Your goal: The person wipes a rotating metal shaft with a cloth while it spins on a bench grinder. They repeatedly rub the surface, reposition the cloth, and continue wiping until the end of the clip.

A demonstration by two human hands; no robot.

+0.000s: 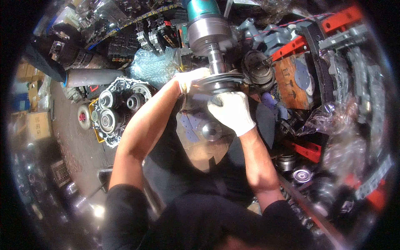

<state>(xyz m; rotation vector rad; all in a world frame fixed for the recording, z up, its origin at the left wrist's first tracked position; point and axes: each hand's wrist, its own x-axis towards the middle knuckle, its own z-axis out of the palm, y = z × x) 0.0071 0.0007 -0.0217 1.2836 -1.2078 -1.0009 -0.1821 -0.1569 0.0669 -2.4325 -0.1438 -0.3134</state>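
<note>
A steel machine chuck (208,32) under a green housing (203,9) holds a stepped metal shaft (216,59). The shaft carries a dark metal pulley (218,82); blur lies over it and the chuck. My left hand (192,80), in a white knit glove, is at the pulley's left rim beside the shaft, its fingertips hidden. My gloved right hand (232,109) is curled around the pulley's near end, its fingers partly hidden. Under the hands, several purple perforated sanding discs (191,123) and a round metal part (212,131) lie on cardboard (200,153).
At left stands an open gearbox housing (122,109) with gears. Bubble wrap (153,64) lies behind it. On the right are a worn pulley (258,68), a wooden board (289,84) with a sanding disc, red metal bars (342,18) and plastic-wrapped parts (347,150).
</note>
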